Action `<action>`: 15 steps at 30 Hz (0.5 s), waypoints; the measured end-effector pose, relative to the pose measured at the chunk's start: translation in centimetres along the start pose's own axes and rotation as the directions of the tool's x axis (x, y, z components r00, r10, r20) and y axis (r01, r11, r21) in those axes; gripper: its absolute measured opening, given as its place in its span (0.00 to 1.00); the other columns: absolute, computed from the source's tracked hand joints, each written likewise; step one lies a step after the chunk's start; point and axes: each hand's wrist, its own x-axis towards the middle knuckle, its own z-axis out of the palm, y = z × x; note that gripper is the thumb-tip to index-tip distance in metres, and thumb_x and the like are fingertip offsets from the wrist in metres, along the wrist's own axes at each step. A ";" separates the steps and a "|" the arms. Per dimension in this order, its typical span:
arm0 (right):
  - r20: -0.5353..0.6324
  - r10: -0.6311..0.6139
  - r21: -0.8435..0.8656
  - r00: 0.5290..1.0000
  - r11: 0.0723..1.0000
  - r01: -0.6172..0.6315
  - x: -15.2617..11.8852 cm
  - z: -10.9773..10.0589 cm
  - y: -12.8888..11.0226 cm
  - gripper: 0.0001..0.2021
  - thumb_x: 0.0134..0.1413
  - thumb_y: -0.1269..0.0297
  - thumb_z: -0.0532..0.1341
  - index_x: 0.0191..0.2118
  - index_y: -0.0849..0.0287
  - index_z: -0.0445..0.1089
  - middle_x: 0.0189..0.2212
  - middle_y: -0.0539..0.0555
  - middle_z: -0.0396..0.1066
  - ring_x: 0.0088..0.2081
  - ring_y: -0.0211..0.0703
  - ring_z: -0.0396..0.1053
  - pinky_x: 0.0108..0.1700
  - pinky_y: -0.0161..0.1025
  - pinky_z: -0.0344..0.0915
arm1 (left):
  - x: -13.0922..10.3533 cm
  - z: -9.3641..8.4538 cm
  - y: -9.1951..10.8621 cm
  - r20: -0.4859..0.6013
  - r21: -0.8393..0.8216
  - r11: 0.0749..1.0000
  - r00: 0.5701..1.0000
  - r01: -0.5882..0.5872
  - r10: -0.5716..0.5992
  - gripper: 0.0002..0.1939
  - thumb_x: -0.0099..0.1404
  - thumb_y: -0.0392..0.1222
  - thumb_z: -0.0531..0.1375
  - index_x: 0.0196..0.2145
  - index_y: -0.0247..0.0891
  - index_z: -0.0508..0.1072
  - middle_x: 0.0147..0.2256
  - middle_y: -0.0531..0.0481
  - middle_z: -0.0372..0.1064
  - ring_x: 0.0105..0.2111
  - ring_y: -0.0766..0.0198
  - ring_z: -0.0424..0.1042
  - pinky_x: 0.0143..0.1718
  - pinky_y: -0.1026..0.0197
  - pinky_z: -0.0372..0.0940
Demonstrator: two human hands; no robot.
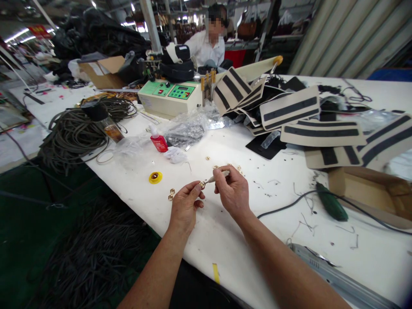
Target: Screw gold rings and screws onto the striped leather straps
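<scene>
Between the thumb and fingertips of my left hand [186, 207] is a small gold ring-like fitting [202, 185]. My right hand [233, 192] pinches a thin pale tool [222, 175], whose narrow tip meets the gold fitting. Two loose gold fittings [171, 194] lie on the white table [138, 189] left of my left hand, and several more lie just behind my right hand. A round yellow dish with a dark centre [155, 177] sits farther left. Behind it stands a red bottle with a white cap [159, 142].
Coiled dark cord [71, 133] and a jar [111, 128] are at the left. A green-topped machine [170, 98] stands at the back, near a seated person [207, 45]. Striped panels [322, 131], a cardboard box [370, 193] and a green-handled tool [331, 202] with cable are right.
</scene>
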 end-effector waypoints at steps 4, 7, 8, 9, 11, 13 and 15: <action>0.012 0.032 -0.009 0.999 0.999 -0.032 0.1 0.1 0.2 0.14 0.65 0.52 0.63 0.31 0.54 0.71 0.16 0.45 0.70 0.18 0.37 0.67 0.28 0.36 0.64 | 0.0 0.0 -0.2 -0.010 0.007 1.000 1.000 -0.012 0.012 0.21 0.49 0.46 0.77 0.39 0.35 0.80 0.35 0.49 0.77 0.27 0.71 0.70 0.22 0.69 0.61; 0.002 0.071 0.011 0.997 0.997 -0.071 0.2 0.0 0.2 0.19 0.61 0.48 0.67 0.26 0.55 0.69 0.15 0.45 0.68 0.17 0.36 0.66 0.25 0.35 0.62 | -0.3 0.0 -0.4 -0.027 0.022 0.999 0.999 -0.025 0.026 0.22 0.48 0.46 0.77 0.39 0.34 0.81 0.35 0.49 0.77 0.26 0.71 0.70 0.22 0.69 0.61; 0.012 0.072 0.029 0.997 0.997 -0.072 0.2 -0.1 0.2 0.20 0.60 0.48 0.68 0.25 0.55 0.68 0.15 0.45 0.67 0.17 0.36 0.66 0.25 0.35 0.62 | -0.4 0.0 -0.4 -0.035 0.030 0.999 0.999 -0.029 0.031 0.22 0.48 0.46 0.78 0.39 0.34 0.81 0.35 0.49 0.77 0.26 0.71 0.69 0.21 0.69 0.61; 0.034 0.063 0.053 0.997 0.996 -0.065 0.2 -0.1 0.1 0.20 0.60 0.48 0.68 0.25 0.55 0.68 0.15 0.45 0.67 0.17 0.37 0.67 0.24 0.35 0.62 | -0.5 0.1 -0.3 -0.045 0.037 0.999 0.998 -0.034 0.035 0.23 0.47 0.46 0.78 0.39 0.34 0.81 0.34 0.49 0.77 0.26 0.71 0.69 0.21 0.69 0.62; 0.109 0.023 0.109 0.994 0.993 -0.035 0.3 -0.4 -0.1 0.17 0.61 0.50 0.67 0.28 0.55 0.70 0.17 0.45 0.69 0.19 0.37 0.69 0.26 0.35 0.63 | -0.8 0.2 0.1 -0.063 0.047 0.998 0.997 -0.046 0.049 0.23 0.47 0.46 0.78 0.39 0.33 0.81 0.34 0.48 0.77 0.26 0.71 0.69 0.21 0.69 0.62; 0.175 -0.020 0.167 0.984 0.986 -0.009 0.4 -0.7 -0.3 0.13 0.65 0.51 0.64 0.35 0.54 0.73 0.20 0.46 0.71 0.22 0.38 0.71 0.29 0.35 0.66 | -1.1 0.2 0.8 -0.076 0.064 0.996 0.994 -0.068 0.073 0.24 0.47 0.47 0.78 0.39 0.34 0.81 0.35 0.48 0.77 0.26 0.71 0.68 0.21 0.69 0.61; 0.180 -0.034 0.216 0.983 0.976 -0.005 0.6 -1.3 -0.6 0.12 0.67 0.51 0.62 0.39 0.54 0.74 0.22 0.47 0.72 0.24 0.39 0.71 0.30 0.36 0.67 | -1.4 -0.1 1.6 -0.089 0.136 0.985 0.988 -0.111 0.124 0.23 0.48 0.47 0.77 0.39 0.34 0.81 0.35 0.48 0.77 0.27 0.71 0.68 0.21 0.69 0.61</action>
